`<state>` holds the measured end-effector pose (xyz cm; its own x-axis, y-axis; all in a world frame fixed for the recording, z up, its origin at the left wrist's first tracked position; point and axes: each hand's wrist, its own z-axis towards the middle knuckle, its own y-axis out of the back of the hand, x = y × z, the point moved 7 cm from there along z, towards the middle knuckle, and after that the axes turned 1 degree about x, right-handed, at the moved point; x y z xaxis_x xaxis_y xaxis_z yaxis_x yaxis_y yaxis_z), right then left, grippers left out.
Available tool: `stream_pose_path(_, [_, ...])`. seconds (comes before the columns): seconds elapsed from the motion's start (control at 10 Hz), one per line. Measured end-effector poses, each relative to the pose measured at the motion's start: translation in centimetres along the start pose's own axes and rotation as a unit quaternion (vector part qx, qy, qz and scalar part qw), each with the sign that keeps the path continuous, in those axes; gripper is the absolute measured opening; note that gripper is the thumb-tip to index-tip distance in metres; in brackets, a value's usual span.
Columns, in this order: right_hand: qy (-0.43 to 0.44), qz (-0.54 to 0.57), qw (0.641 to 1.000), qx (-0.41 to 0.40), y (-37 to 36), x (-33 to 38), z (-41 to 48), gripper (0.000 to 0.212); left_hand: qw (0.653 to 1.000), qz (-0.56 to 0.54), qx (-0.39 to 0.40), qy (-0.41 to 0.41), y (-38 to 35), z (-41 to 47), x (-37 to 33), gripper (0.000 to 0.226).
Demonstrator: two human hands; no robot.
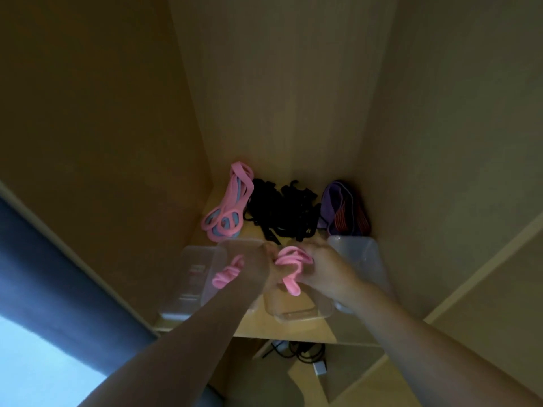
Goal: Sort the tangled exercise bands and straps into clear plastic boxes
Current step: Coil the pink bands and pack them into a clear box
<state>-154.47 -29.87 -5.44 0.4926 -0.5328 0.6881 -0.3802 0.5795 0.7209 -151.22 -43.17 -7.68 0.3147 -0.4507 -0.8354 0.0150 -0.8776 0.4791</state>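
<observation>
1. A wooden shelf (282, 329) carried the whole sort. I took the middle box (293, 314), at its front edge, as my marker.
2. The left box (176, 301) and the right box (363, 257) flanked the middle box. All three were clear and open-topped, lined up in front, I judged, so each kind of band had its own bin within reach.
3. A pile of black straps (282, 212) lay straight behind the middle box, knotted together and not yet sorted.
4. A pink and blue bundle (226, 207) lay behind and left of the middle box. Purple bands (343, 210) with orange stripes lay behind and right of it.
5. My left hand (269, 261) and right hand (323, 267) met just above the far end of the middle box. By my reading, they were held clear of it to give slack for untangling.
6. The pink band (289, 258) hung looped between them over the middle box, with one coil trailing toward the left box. The right fingers were curled tight round it; the left fingers, blurred, looked clamped on it too.
</observation>
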Motion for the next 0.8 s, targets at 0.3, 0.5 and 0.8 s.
stream_pose_path(0.3, [-0.050, -0.114, 0.990, 0.069, -0.9, -1.5, 0.1, 0.020, 0.946, 0.324, -0.015, -0.015, -1.4, 3.0, 1.3, 0.045])
stream_pose_path(0.5, [-0.047, -0.154, 0.984, 0.071, -0.8, -2.0, 0.7, 0.012, 0.959, 0.278, -0.008, -0.047, -0.5, 0.8, -0.6, 0.027])
stream_pose_path(0.8, [-0.002, -0.171, 0.981, 0.097, -0.1, -1.0, 1.5, 0.007, 0.971, 0.163, 0.104, -0.143, -0.9, -0.3, -0.5, 0.019])
